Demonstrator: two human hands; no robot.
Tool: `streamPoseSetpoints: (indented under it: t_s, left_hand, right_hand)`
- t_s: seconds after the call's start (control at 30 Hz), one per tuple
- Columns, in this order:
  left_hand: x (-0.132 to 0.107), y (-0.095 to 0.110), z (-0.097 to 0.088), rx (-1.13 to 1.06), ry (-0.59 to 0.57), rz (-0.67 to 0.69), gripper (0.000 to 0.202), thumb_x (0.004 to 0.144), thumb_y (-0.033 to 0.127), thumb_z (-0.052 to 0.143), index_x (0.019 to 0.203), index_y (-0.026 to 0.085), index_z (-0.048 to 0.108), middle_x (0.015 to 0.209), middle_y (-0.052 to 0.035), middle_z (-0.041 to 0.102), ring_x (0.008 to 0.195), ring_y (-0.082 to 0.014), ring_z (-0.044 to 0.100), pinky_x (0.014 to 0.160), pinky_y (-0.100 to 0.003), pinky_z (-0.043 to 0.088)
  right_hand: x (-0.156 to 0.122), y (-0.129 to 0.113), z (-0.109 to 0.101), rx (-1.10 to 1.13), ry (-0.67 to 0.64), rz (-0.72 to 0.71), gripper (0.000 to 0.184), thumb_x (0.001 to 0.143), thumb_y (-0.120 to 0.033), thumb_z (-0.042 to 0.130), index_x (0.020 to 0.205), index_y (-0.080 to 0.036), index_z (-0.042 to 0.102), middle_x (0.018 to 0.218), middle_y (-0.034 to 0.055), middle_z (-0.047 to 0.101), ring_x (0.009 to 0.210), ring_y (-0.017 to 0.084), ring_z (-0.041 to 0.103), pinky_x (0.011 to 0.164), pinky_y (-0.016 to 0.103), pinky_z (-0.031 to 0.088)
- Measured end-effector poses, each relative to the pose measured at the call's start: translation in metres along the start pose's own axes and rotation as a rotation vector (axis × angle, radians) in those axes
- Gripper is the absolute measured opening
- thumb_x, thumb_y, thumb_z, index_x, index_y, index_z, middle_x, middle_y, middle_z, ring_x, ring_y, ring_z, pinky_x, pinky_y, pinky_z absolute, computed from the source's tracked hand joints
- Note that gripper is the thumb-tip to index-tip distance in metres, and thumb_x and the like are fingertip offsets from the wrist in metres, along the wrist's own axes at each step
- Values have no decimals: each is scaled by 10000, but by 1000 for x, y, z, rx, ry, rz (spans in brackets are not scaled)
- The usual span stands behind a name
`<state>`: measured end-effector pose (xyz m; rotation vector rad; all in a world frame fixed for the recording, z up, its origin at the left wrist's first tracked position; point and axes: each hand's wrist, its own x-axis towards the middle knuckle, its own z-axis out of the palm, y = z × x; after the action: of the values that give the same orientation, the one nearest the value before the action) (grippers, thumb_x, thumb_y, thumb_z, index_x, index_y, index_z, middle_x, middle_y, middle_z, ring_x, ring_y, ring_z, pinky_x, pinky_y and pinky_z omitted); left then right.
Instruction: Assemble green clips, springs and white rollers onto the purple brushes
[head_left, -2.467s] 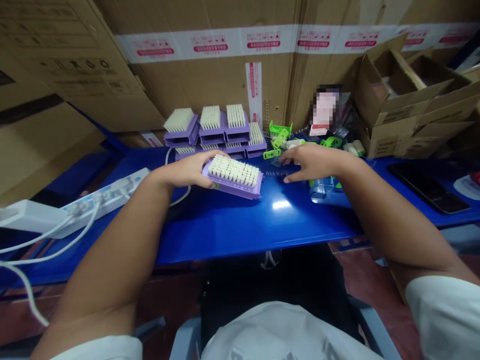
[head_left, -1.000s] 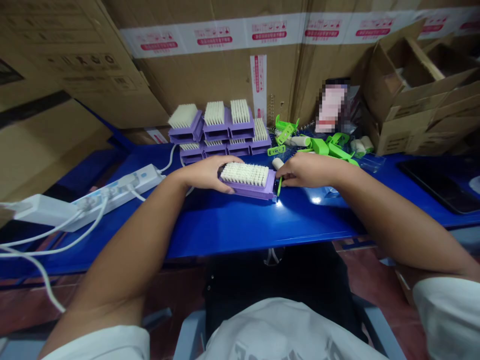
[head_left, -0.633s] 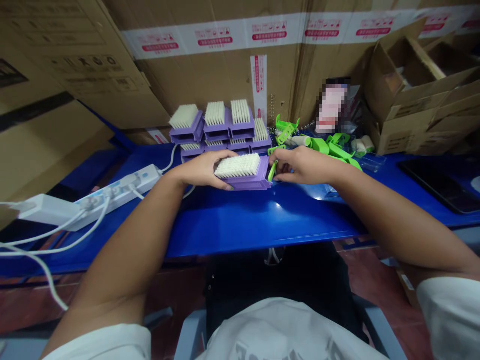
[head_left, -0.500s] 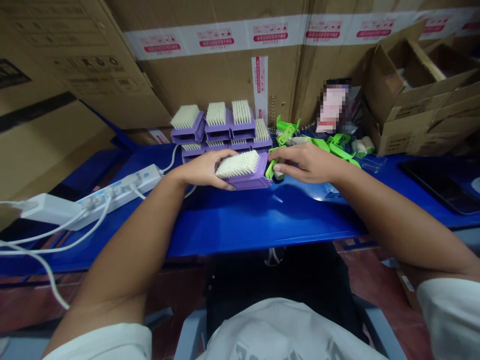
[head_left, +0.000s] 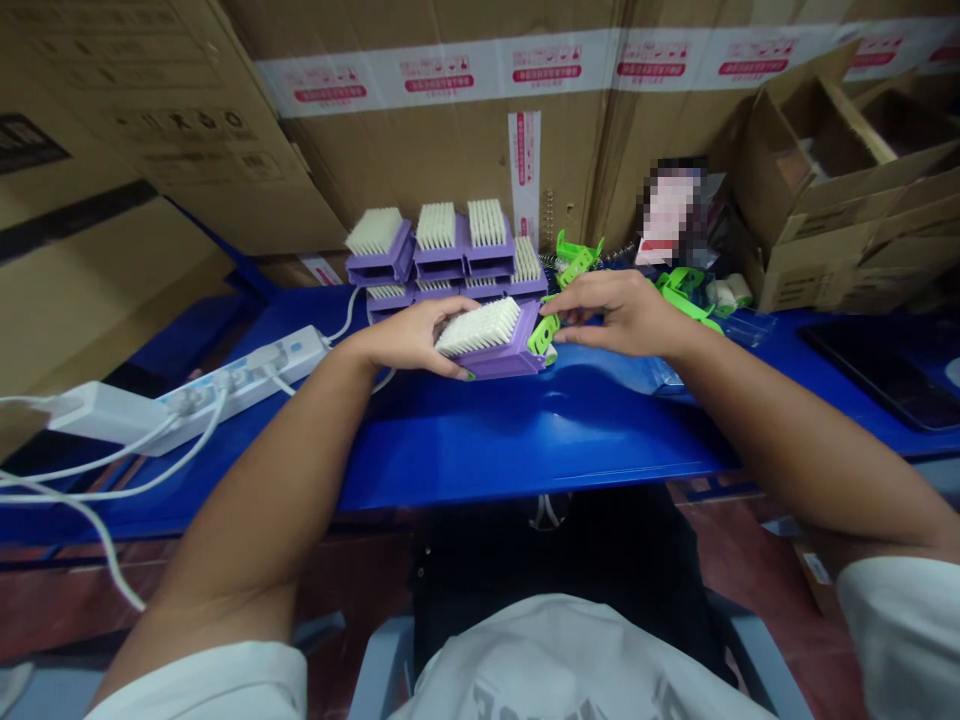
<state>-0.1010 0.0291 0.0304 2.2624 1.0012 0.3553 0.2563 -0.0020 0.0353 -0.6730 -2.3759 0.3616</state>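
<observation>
My left hand (head_left: pixel 420 338) is wrapped round the left end of a purple brush head (head_left: pixel 495 360), its pale bristles (head_left: pixel 480 328) facing up. At the brush's right end, my right hand (head_left: pixel 611 312) pinches a bright green plastic clip (head_left: pixel 544 334) between thumb and fingers. The clip sits against the purple end; whether it is seated there I cannot tell. A small pale cylinder shows partly beneath the clip. Behind my hands stand several stacked purple brushes (head_left: pixel 439 262), bristles up.
Loose green clips (head_left: pixel 684 295) and pale rollers (head_left: pixel 724 298) lie to the right, near open cardboard boxes (head_left: pixel 825 200). A dark phone (head_left: pixel 885 370) rests at the far right. On the left is a white power strip (head_left: pixel 240 388) with cables. Large cartons (head_left: pixel 420 140) wall off the back.
My right hand has shifted slightly and turned the green clip, so its face with a hole now shows against the brush's end. My left hand keeps its hold.
</observation>
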Motion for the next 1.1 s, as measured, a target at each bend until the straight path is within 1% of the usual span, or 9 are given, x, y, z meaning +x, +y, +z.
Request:
streamPoseSetpoints:
  t_s: [0.2, 0.43, 0.53, 0.63, 0.8, 0.87, 0.93, 1.0, 1.1]
  left_hand:
    - [-2, 1, -1, -15, -20, -11, 1014, 648, 537, 1024, 1545, 252, 647, 1581, -124, 722, 1464, -377, 696, 1233, -447, 545]
    - [-3, 1, -3, -70, -54, -8, 1013, 639, 484, 1036, 1550, 245, 664, 1578, -120, 739, 1490, -385, 691, 1279, -475, 528]
    - [-2, 5, 1, -103, -59, 14, 966, 639, 471, 1041, 1505, 249, 677, 1566, -115, 745, 1474, -373, 700, 1278, -474, 538]
    - [-2, 7, 2, -100, -59, 33, 945, 650, 470, 1039, 1486, 227, 671, 1541, -135, 752, 1447, -374, 716, 1255, -474, 560]
    - [-1, -9, -5, -118, -6, 110, 1064, 656, 588, 1063, 1555, 217, 634, 1486, -172, 791, 1421, -419, 743, 1234, -528, 589]
    - [0, -21, -8, -140, 22, 163, 1043, 624, 629, 1082, 1501, 219, 693, 1365, -150, 843, 1316, -414, 798, 1175, -526, 635]
    - [1, -30, -10, -191, 60, 224, 952, 600, 639, 1093, 1397, 238, 760, 1269, -118, 873, 1190, -386, 845, 1093, -509, 683]
    - [0, -32, -10, -243, 87, 262, 867, 604, 622, 1097, 1332, 258, 797, 1236, -99, 884, 1139, -369, 862, 1054, -498, 707]
    - [0, -25, -6, -287, 7, 256, 776, 622, 613, 1092, 1270, 269, 841, 1168, -94, 899, 1164, -383, 870, 1034, -495, 724]
  right_hand:
    - [-1, -8, -4, -258, -47, -138, 425, 1166, -544, 652, 1374, -257, 887, 1358, 152, 837, 1223, 312, 799, 1109, 508, 640]
    - [1, -16, -4, -304, -78, -226, 387, 1222, -431, 560, 1378, -277, 879, 1441, 145, 834, 1312, 317, 796, 1137, 530, 625]
    - [1, -16, 8, -198, -9, -136, 392, 1174, -448, 655, 1460, -244, 829, 1443, 161, 825, 1281, 316, 795, 1113, 497, 643]
    - [2, -16, 24, -19, 81, 31, 533, 1100, -490, 734, 1550, -205, 728, 1447, 182, 791, 1225, 317, 780, 968, 437, 687]
    - [5, -14, 33, 19, 236, 270, 404, 1191, -381, 474, 1551, -255, 608, 1326, 151, 776, 1129, 301, 777, 918, 447, 699]
    - [5, -13, 34, -17, 159, 220, 372, 1142, -300, 516, 1479, -240, 662, 1321, 145, 783, 1131, 307, 784, 971, 483, 699]
    - [3, -13, 38, -61, -5, 92, 468, 1050, -258, 633, 1512, -203, 686, 1525, 198, 731, 1329, 368, 754, 1106, 564, 665]
    - [1, -14, 45, -123, -187, 14, 637, 1006, -238, 693, 1637, -172, 634, 1768, 269, 552, 1541, 449, 646, 1228, 661, 584]
    - [-1, -15, 55, -171, -361, 29, 613, 1051, -215, 649, 1661, -150, 625, 1796, 305, 498, 1555, 462, 637, 1254, 697, 555]
